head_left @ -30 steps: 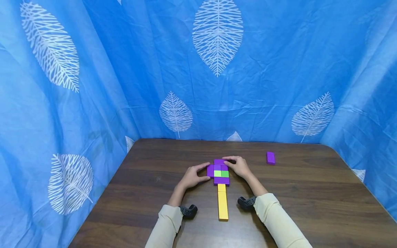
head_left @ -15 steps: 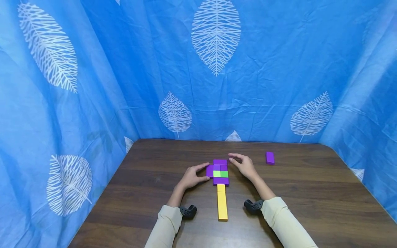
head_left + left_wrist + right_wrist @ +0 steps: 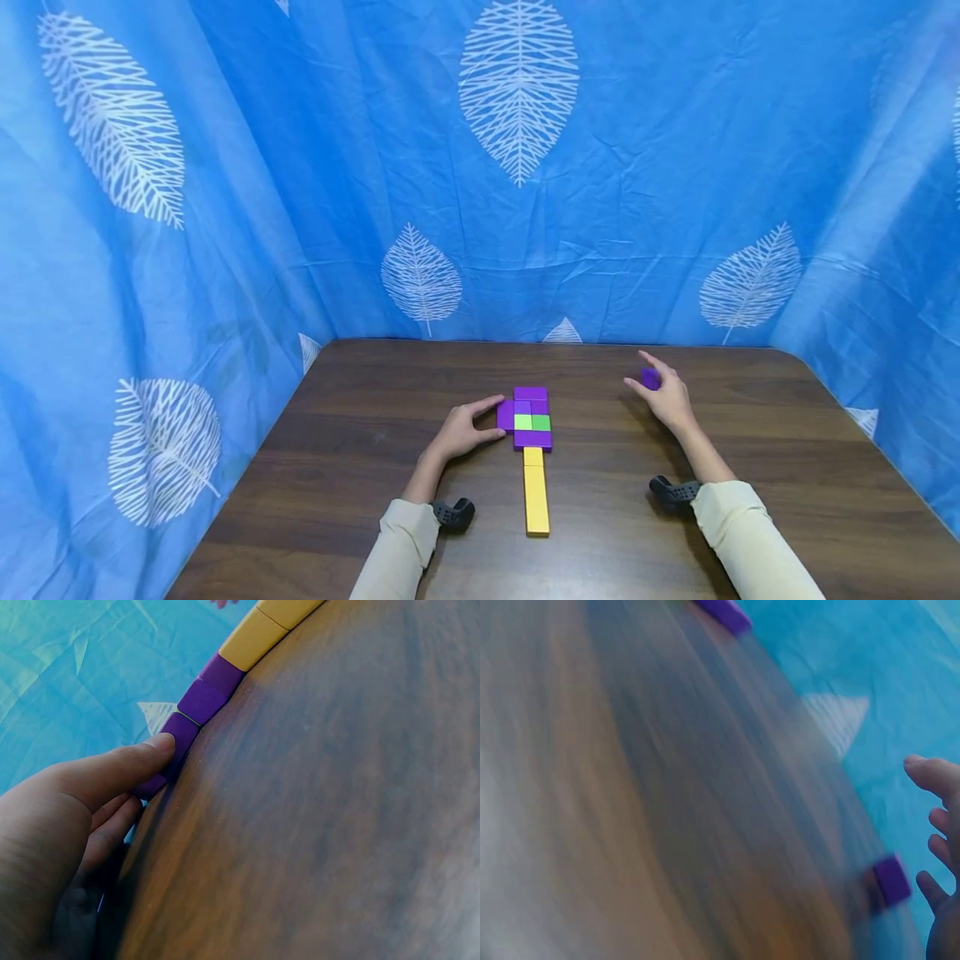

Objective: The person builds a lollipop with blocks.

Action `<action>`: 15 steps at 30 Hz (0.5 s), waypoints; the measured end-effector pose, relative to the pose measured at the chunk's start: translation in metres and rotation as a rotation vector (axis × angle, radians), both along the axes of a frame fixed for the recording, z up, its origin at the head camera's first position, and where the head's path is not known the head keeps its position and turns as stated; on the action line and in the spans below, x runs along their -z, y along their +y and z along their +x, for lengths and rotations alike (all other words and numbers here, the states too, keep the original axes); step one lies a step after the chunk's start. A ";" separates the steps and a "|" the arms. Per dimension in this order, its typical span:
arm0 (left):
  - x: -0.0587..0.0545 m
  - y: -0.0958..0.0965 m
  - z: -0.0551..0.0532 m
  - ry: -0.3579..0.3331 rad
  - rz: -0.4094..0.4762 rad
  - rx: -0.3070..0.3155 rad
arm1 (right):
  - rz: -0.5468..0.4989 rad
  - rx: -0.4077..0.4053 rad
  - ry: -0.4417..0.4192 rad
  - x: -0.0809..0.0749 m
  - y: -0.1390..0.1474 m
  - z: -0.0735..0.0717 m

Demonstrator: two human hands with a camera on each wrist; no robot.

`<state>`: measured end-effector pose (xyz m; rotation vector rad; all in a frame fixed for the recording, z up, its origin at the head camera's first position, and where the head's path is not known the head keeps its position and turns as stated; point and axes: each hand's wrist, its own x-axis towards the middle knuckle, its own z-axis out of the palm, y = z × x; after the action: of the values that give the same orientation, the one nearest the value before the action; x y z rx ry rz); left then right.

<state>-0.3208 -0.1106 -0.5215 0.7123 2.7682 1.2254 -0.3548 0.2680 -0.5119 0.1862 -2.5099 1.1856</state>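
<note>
In the head view, my left hand (image 3: 461, 429) holds the left-hand purple block (image 3: 506, 416) of a flat block figure between thumb and forefinger. The left wrist view shows the thumb (image 3: 154, 746) against that purple block's side. Beside it lie other purple blocks (image 3: 531, 393), a light green block (image 3: 522, 422) and a green block (image 3: 541, 422). My right hand (image 3: 667, 400) reaches over a separate purple block (image 3: 651, 380), its thumb and fingers spread apart. Part of this block is hidden behind the hand; in the right wrist view the block (image 3: 892, 880) stands apart from the fingers.
Yellow blocks (image 3: 536, 498) run in a line from the figure toward the near side of the brown wooden table (image 3: 360, 517). A blue curtain (image 3: 630, 208) with white leaf prints hangs behind the table and along its sides. Each wrist wears a black band (image 3: 453, 514).
My right hand has left the upper right of the figure and moved right to the separate purple block. The left hand stays at the figure's left block.
</note>
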 end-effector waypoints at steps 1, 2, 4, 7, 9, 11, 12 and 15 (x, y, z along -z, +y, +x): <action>0.000 0.000 0.000 0.000 0.002 0.001 | 0.007 0.009 -0.021 0.001 0.006 0.000; 0.001 0.000 -0.001 0.001 0.003 0.002 | 0.010 0.013 -0.046 0.002 0.011 -0.001; 0.002 0.000 -0.001 0.000 0.003 0.002 | 0.013 0.015 -0.098 0.005 0.020 0.000; 0.004 0.000 -0.002 -0.004 0.002 0.006 | 0.028 0.011 -0.154 0.009 0.028 0.001; 0.005 0.000 -0.002 -0.002 0.004 0.006 | 0.051 -0.003 -0.175 0.011 0.030 0.001; 0.005 0.000 -0.002 0.003 0.009 0.007 | 0.078 -0.017 -0.179 0.012 0.031 0.000; 0.005 0.000 -0.003 0.004 0.009 0.006 | 0.089 -0.024 -0.178 0.012 0.031 -0.001; 0.005 -0.001 -0.004 0.002 0.014 0.003 | 0.131 -0.035 -0.167 0.012 0.031 -0.004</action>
<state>-0.3244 -0.1116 -0.5264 0.7190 2.7619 1.2456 -0.3588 0.2991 -0.5236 0.1708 -2.7434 1.0909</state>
